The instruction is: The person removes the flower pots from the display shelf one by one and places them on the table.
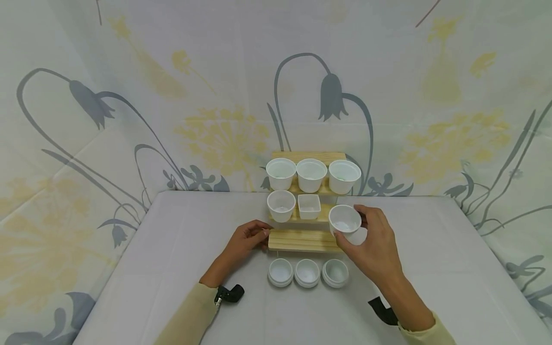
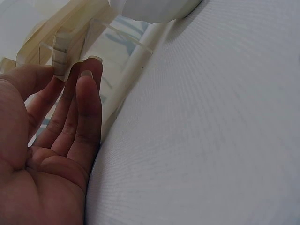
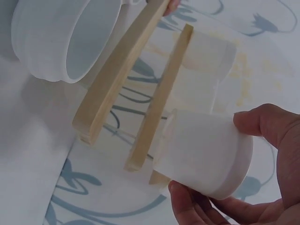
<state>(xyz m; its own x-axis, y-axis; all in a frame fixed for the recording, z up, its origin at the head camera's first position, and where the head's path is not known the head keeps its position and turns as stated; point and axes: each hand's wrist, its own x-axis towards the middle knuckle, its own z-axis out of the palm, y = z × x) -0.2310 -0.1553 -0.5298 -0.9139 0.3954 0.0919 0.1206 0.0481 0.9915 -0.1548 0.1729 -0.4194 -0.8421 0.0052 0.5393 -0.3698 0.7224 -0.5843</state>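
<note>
Currently, the right hand pinches a round white cup between thumb and fingers on opposite sides — presumably to keep it level — at the right end of the middle tier, near the square cup. Contact with the tier cannot be confirmed. The left hand pinches the left end of the front board, probably to prevent shifting.
</note>
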